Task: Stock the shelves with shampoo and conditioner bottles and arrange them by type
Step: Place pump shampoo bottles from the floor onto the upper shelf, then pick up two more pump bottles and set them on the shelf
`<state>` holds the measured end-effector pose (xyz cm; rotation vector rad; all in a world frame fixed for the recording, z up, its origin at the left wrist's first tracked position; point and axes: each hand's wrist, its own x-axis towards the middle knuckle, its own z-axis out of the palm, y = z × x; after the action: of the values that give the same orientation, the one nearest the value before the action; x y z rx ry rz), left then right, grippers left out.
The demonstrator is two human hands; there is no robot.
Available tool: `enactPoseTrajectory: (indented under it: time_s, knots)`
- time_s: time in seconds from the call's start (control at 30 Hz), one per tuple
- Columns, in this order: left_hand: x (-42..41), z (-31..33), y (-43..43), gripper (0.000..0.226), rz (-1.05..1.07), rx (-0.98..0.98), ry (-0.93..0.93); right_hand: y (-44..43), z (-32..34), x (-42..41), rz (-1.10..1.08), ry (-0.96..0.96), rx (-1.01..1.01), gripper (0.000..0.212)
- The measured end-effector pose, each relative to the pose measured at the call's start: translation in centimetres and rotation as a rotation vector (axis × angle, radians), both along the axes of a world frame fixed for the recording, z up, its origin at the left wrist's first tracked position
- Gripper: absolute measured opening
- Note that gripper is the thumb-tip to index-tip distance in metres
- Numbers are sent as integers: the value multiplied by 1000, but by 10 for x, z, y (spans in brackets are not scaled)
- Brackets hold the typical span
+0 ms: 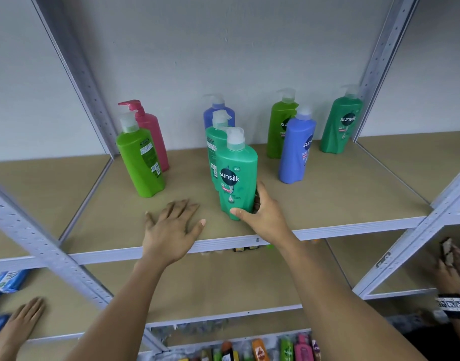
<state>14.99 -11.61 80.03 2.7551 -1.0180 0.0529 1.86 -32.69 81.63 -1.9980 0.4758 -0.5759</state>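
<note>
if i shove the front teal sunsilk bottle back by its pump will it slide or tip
Probably tip: the front teal bottle is tall on a narrow base, so a high push at the pump could rock it into the teal bottle behind. Pushed low, where the right hand holds it, it should slide on the flat shelf board.

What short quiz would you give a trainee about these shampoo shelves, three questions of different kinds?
1. True or false: the left hand grips a bottle.
2. Which bottle does the right hand grip? A pink, B teal, C blue.
3. Fill in: ___ pink bottle(s) stand on the upper shelf.
Key: 1 false, it lies flat on the shelf. 2 B, the front teal bottle. 3 one, the pink bottle behind the lime bottle.
</note>
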Motion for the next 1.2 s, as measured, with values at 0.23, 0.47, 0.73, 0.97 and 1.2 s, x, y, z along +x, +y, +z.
enactPoseTrajectory:
  time_s: [0.23, 0.47, 0.73, 0.97, 1.2]
  knots:
    - [-19, -8, 10, 64, 35, -58, -97, 13, -11, -11, -90, 119, -273, 80]
    - [-81, -46, 45, 79, -20, -113, -172, 21, -46, -79, -70, 230, -788, 74]
    - [-123, -84, 56, 65, -77, -162, 117, 40, -97, -150, 141, 445, -502, 72]
    - [-145, -163, 66, 67, -121, 153, 514, 54, -177, -176, 279, 815, -298, 77]
    - [-152, -264, 75, 70, -37, 290, 710, 58, -273, -176, 305, 945, -165, 82]
